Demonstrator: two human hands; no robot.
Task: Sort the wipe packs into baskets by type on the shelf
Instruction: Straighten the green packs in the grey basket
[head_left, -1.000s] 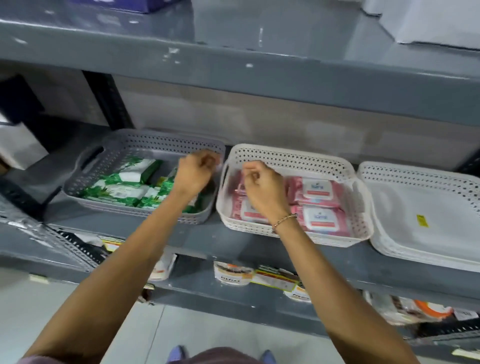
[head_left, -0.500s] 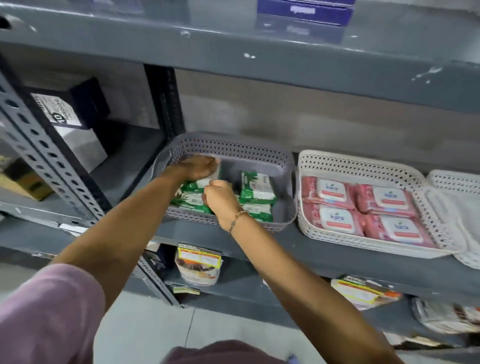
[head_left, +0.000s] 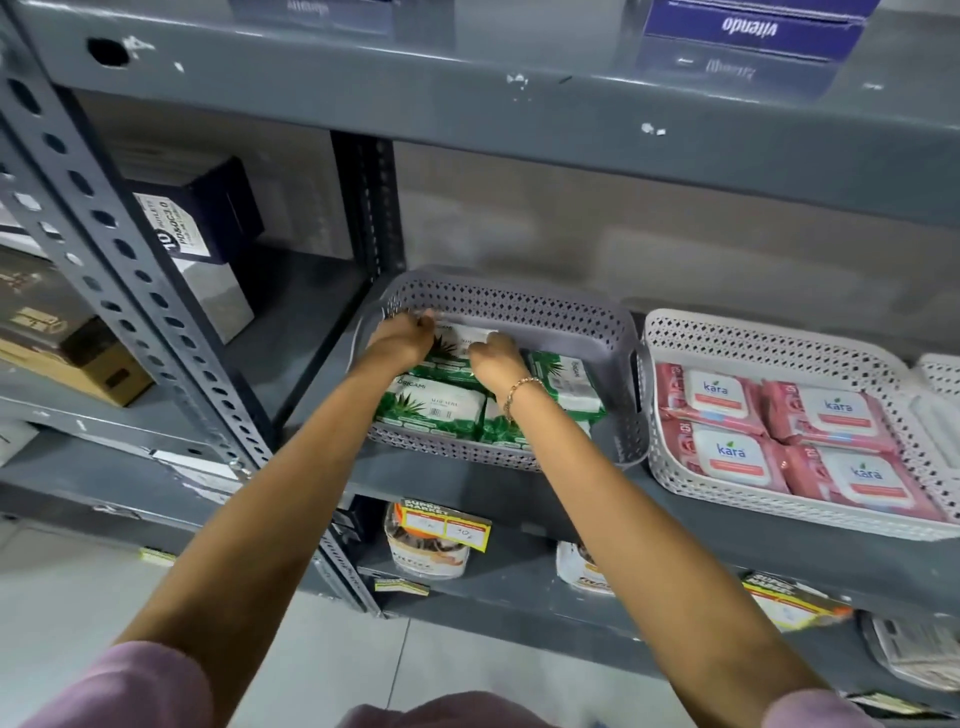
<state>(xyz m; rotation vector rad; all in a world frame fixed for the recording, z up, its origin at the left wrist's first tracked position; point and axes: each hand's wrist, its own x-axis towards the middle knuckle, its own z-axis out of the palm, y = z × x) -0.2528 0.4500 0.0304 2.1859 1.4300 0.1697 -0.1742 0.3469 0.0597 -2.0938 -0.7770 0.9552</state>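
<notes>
A grey perforated basket (head_left: 524, 306) on the shelf holds several green-and-white wipe packs (head_left: 431, 408). Both my hands are inside it at the back left. My left hand (head_left: 402, 340) and my right hand (head_left: 496, 364) each grip an end of one green wipe pack (head_left: 460, 340) lying at the basket's rear. To the right, a white perforated basket (head_left: 753, 338) holds several pink wipe packs (head_left: 727, 457) laid flat.
Another white basket (head_left: 943, 374) sits at the far right edge. A perforated steel upright (head_left: 130, 291) stands left of the grey basket, with dark boxes (head_left: 202, 218) behind it. Packaged goods and price tags (head_left: 441, 525) fill the shelf below. A blue box (head_left: 753, 31) rests on the shelf above.
My right hand left the white basket and joined my left hand in the grey one. Both hands then slid toward its back with the green pack. The view shifted left.
</notes>
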